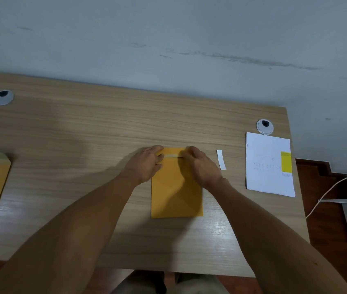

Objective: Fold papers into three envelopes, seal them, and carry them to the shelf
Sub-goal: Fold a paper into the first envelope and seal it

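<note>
Wooden desk (pale grain), grey wall, hands on envelope

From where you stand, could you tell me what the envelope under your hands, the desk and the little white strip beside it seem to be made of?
The envelope looks like matte golden kraft paper: flat, thin, sharply creased at the flap. The desk shows printed-looking wood grain with a soft sheen, probably laminate rather than solid wood. The white strip looks like thin, slightly curled paper, perhaps a peeled adhesive backing.

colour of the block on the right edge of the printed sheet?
Yellow block on the white printed sheet, seen in the head view.
</note>
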